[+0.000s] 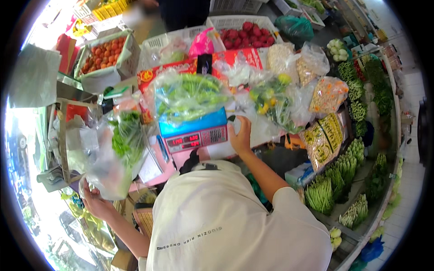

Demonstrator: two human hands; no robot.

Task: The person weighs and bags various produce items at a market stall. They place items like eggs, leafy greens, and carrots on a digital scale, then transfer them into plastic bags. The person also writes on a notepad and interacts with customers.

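Note:
At the left, my left hand (97, 203) has its fingers curled on the lower edge of a translucent plastic bag (110, 179). Next to that bag, leafy greens (129, 132) show through clear plastic. My right hand (241, 135) is by the right side of a blue digital scale (193, 126), thumb and fingers apart, holding nothing; whether it touches the casing is hard to tell. On top of the scale rests a clear bag of long green vegetables (190, 93). Red digits are lit on the scale's front panel (184, 141).
Behind the scale are a crate of dragon fruit (247, 35) and a box of tomatoes (103, 56). Bagged greens with yellow pieces (271, 98) and a bag of peanuts (323, 139) lie at right. Vegetable shelves (352, 233) line the right side. A person (184, 13) stands opposite.

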